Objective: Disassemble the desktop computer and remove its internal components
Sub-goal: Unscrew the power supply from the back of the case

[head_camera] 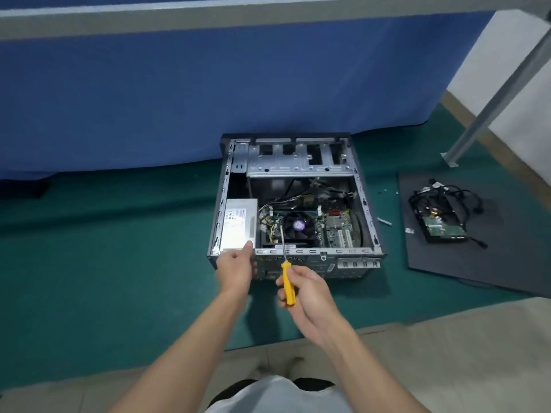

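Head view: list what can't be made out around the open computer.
All head view.
Screwdriver tip: dark, tiny beside the fan; screw contact unclear.
Power supply label: text blurred.
Left hand grip on the case: fingers hidden under the hand.
Hard drive: partly covered by cables.

This looks like an office corner serving as a makeshift repair spot. A blue fabric partition (208, 84) with a grey top rail (208, 16) fills the upper frame, and a slanted metal desk leg (495, 105) stands at upper right. At centre, a green mat (104, 263) over beige floor tiles (447, 338) carries an opened computer case (293, 162), with a black pad (465, 257) holding loose cables (459, 198) to its right.
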